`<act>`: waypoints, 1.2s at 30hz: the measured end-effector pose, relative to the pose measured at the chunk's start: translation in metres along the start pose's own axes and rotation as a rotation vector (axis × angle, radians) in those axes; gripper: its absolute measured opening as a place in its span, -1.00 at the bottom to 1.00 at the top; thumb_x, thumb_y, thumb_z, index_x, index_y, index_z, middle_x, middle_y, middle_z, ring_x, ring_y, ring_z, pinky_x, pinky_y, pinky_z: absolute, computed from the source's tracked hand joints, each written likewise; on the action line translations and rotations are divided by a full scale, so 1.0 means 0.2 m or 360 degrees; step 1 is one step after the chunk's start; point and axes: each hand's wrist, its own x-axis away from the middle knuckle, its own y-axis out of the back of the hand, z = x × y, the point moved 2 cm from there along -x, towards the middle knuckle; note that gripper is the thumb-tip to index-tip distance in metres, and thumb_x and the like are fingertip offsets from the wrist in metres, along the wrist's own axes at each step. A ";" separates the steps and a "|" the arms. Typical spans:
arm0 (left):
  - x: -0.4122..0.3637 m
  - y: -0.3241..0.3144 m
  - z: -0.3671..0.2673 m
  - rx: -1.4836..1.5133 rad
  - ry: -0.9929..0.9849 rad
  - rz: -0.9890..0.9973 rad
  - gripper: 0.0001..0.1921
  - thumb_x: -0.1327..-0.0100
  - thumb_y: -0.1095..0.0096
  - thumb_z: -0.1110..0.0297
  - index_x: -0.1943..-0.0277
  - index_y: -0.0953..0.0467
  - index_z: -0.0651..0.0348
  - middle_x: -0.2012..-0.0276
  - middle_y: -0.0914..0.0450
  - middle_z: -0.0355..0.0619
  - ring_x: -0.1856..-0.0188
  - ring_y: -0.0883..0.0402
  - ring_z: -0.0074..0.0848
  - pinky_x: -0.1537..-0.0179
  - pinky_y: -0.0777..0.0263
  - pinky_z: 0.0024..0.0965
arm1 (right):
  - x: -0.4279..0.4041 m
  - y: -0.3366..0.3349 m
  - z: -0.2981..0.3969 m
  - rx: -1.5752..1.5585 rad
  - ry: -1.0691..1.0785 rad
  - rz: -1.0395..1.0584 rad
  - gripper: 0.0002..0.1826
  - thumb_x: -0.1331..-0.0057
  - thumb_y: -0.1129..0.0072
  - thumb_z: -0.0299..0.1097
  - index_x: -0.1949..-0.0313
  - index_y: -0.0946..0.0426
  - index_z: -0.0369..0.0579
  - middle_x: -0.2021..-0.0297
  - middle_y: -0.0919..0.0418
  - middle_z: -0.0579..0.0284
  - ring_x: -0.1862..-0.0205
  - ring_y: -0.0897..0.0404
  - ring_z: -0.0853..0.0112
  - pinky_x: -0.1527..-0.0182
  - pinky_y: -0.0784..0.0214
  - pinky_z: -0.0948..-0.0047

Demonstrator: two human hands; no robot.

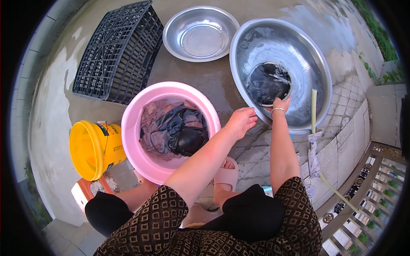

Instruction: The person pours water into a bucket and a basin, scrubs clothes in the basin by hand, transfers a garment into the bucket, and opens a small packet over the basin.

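Observation:
My right hand (pixel 281 105) grips the near rim of a round bowl (pixel 269 84) inside a large metal basin (pixel 306 64). The bowl has a pale rim and looks dark and wet inside; I cannot tell whether that is cloth or water. My left hand (pixel 242 122) is held by the basin's near left rim, fingers loosely extended, with nothing in it. Below and left of it stands a pink plastic tub (pixel 133 128). Soaking in its water are a mauve cloth (pixel 153 112) and a black garment (pixel 187 137).
A second metal basin (pixel 201 40) stands at the back, beside a black plastic crate (pixel 128 57). A yellow bucket (pixel 85 150) lies tipped at left, near an orange-and-white stool (pixel 80 195). A pale green stick (pixel 314 110) rises before the large basin. Metal railing (pixel 368 198) runs at right.

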 end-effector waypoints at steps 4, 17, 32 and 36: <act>0.02 0.04 -0.01 0.0002 -0.0026 -0.0015 -0.63 -0.12 0.04 0.33 0.04 -0.16 0.31 0.11 -0.29 0.00 0.05 -0.30 -0.32 0.06 -0.21 -0.33 | -0.04 0.01 -0.10 -0.0870 -0.0698 0.0587 -0.79 0.07 0.23 -0.61 0.36 -0.21 -0.35 0.47 -0.39 -0.09 0.47 -0.47 0.09 0.45 -0.45 0.13; 0.23 0.03 -0.06 0.0534 -0.0470 0.0147 -0.42 -0.16 0.39 -0.12 -0.07 -0.06 0.18 -0.06 -0.13 -0.13 -0.13 -0.03 -0.36 -0.12 0.18 -0.20 | 0.45 0.34 0.35 -0.0749 -0.0238 0.0970 -0.55 0.14 0.22 -0.64 0.16 -0.16 -0.12 0.42 -0.37 0.06 0.53 -0.50 0.17 0.61 -0.46 0.14; 0.48 0.58 0.11 0.1558 -0.0460 -0.0203 -0.55 -0.21 0.45 0.09 -0.04 -0.19 0.17 -0.07 -0.18 -0.06 -0.06 -0.20 -0.24 -0.06 -0.10 -0.13 | 1.12 0.10 0.31 0.0219 0.0733 0.1412 -0.31 0.13 0.21 -0.59 -0.10 -0.03 0.04 0.22 -0.39 -0.14 0.27 -0.45 0.11 0.22 -0.29 0.34; 0.43 0.66 0.14 0.1506 -0.0467 -0.0135 -0.57 -0.22 0.44 0.11 -0.04 -0.19 0.14 -0.05 -0.21 -0.07 -0.05 -0.22 -0.28 -0.07 -0.11 -0.21 | 1.28 0.09 0.41 0.0523 0.1115 0.1376 -0.32 0.13 0.20 -0.61 -0.09 -0.08 0.04 0.20 -0.37 -0.08 0.30 -0.45 0.15 0.26 -0.31 0.42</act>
